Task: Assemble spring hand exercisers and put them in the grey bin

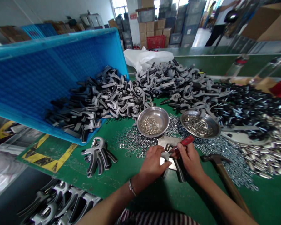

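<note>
Hand-grip trainer (174,167), with its grey moulded body and ribbed black handle, lay on a flat steel plate (165,143) on the green mat (140,200). Our left hand (152,164) was curled closed over it, while our right hand (189,159) gripped a red-handled tool (186,140) against its metal end. A wooden-handled hammer (230,184) lay just right of us, with little open mat between. Loose steel washers (133,142) spread behind the plate, around two stainless bowls: one held small rings (151,125), the other short pins (199,126). Another trainer (98,156) sat to our left, beside a tilted blue plastic crate (49,78) spilling grey-and-black handle parts (170,81).
</note>
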Demonstrator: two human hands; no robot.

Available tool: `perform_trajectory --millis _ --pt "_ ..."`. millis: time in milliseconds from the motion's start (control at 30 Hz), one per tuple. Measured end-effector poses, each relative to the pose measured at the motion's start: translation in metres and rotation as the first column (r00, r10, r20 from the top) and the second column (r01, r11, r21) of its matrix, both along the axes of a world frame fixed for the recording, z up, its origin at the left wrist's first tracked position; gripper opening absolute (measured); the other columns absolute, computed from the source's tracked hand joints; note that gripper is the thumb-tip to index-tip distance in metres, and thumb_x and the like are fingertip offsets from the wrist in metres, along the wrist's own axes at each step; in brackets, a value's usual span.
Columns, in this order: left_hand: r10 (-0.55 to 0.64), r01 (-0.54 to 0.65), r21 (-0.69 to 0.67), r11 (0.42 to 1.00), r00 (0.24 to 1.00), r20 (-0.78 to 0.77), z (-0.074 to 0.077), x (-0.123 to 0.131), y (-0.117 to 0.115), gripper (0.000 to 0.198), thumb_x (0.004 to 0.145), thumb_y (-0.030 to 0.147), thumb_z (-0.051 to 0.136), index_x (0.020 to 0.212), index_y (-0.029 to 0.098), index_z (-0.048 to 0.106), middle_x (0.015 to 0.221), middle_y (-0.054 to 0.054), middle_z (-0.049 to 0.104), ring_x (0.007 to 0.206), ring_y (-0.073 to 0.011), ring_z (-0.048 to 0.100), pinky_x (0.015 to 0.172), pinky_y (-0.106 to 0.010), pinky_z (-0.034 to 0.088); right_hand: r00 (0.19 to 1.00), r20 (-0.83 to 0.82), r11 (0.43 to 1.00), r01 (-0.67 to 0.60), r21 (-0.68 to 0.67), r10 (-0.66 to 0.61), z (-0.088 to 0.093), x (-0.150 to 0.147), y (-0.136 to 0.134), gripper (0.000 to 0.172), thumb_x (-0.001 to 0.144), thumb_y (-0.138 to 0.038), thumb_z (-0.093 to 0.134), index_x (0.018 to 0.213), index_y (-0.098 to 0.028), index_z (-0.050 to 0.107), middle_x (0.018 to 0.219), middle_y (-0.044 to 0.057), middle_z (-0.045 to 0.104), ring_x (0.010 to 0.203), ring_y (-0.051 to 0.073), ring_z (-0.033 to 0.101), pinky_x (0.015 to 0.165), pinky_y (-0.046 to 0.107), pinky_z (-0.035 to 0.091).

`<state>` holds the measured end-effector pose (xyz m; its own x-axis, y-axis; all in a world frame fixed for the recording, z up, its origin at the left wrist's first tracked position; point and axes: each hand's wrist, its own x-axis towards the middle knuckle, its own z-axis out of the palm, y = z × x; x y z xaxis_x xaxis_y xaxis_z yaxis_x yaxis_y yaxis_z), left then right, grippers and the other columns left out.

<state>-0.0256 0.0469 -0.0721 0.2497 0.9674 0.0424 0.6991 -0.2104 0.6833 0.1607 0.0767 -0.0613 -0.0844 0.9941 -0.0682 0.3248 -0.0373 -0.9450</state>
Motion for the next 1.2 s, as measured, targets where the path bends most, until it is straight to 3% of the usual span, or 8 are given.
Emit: perform_trajectory --millis 167,300,467,533,633,833,1033,1200 --pt "-0.003 0.003 -0.008 1.000 1.000 -0.007 0.002 0.001 0.000 0.043 0.083 0.039 0.073 0.120 0.021 0.058 0.127 -0.008 0.058 0.121 -0.0281 0.050 0.107 -0.045 0.039 0.929 0.371 0.982 -0.081 0.170 0.012 -0.001 -0.005 -0.005 0.025 0.099 -0.048 0.040 0.099 -0.024 0.047 0.083 0.010 0.074 0.076 0.029 0.074 0.068 0.037 0.055" --pt "0.012 -0.014 -0.037 0.999 0.999 -0.053 0.008 0.004 0.000 0.041 0.084 0.037 0.072 0.119 0.021 0.058 0.127 -0.008 0.059 0.119 -0.0288 0.050 0.104 -0.046 0.040 0.832 0.554 0.908 -0.256 0.333 0.032 0.011 -0.014 0.011 0.026 0.099 -0.039 0.045 0.099 -0.017 0.061 0.073 0.007 0.075 0.065 0.022 0.074 0.058 0.028 0.056" --pt "0.029 -0.033 -0.044 0.998 0.995 -0.093 0.010 0.006 -0.001 0.045 0.084 0.037 0.072 0.123 0.019 0.056 0.130 -0.009 0.057 0.121 -0.0295 0.049 0.104 -0.046 0.040 0.879 0.477 0.895 -0.205 0.396 -0.010 0.035 -0.005 0.041 0.050 0.104 -0.043 0.028 0.090 -0.015 0.067 0.051 -0.004 0.069 0.031 0.011 0.055 0.032 0.022 0.047" --pt "0.018 -0.022 -0.033 0.999 0.995 -0.096 0.009 0.006 -0.002 0.046 0.084 0.038 0.072 0.123 0.020 0.056 0.130 -0.009 0.057 0.121 -0.0295 0.049 0.104 -0.045 0.040 0.967 0.223 0.946 -0.180 0.271 0.120 0.035 0.004 0.044 0.045 0.105 -0.044 0.025 0.096 -0.019 0.061 0.061 -0.002 0.072 0.035 0.013 0.059 0.035 0.023 0.050" --pt "0.017 -0.019 -0.019 1.000 0.996 -0.089 0.006 0.004 -0.002 0.048 0.084 0.039 0.072 0.125 0.019 0.056 0.130 -0.009 0.057 0.122 -0.0290 0.048 0.105 -0.045 0.040 0.964 -0.186 0.982 -0.186 0.045 0.191 0.024 0.016 0.036 0.026 0.100 -0.050 0.044 0.097 -0.025 0.049 0.081 0.001 0.076 0.055 0.017 0.070 0.053 0.030 0.058" --pt "0.015 -0.017 -0.026 1.000 0.997 -0.075 0.005 0.005 -0.002 0.048 0.084 0.037 0.073 0.124 0.017 0.056 0.131 -0.011 0.056 0.122 -0.0286 0.048 0.107 -0.044 0.039 0.996 -0.047 0.996 -0.077 0.039 0.078 0.002 0.017 0.012 0.024 0.096 -0.049 0.052 0.096 -0.026 0.047 0.079 0.002 0.075 0.067 0.020 0.072 0.069 0.034 0.056" --pt "0.032 -0.034 -0.032 0.999 0.998 -0.061 0.007 0.005 -0.002 0.046 0.084 0.036 0.073 0.123 0.018 0.056 0.128 -0.010 0.057 0.120 -0.0284 0.049 0.106 -0.043 0.040 0.994 -0.006 0.989 -0.110 0.098 0.112 -0.003 0.017 0.005 0.022 0.098 -0.048 0.048 0.098 -0.025 0.047 0.078 0.002 0.074 0.067 0.021 0.072 0.069 0.034 0.055" --pt "0.019 -0.021 -0.031 0.999 0.997 -0.069 0.009 0.006 -0.003 0.041 0.085 0.035 0.070 0.121 0.019 0.057 0.128 -0.010 0.057 0.120 -0.0292 0.049 0.105 -0.044 0.040 0.934 0.346 0.954 -0.176 0.241 0.085 -0.007 0.003 -0.002 0.021 0.094 -0.044 0.050 0.095 -0.023 0.050 0.080 0.009 0.071 0.075 0.029 0.070 0.072 0.039 0.051"
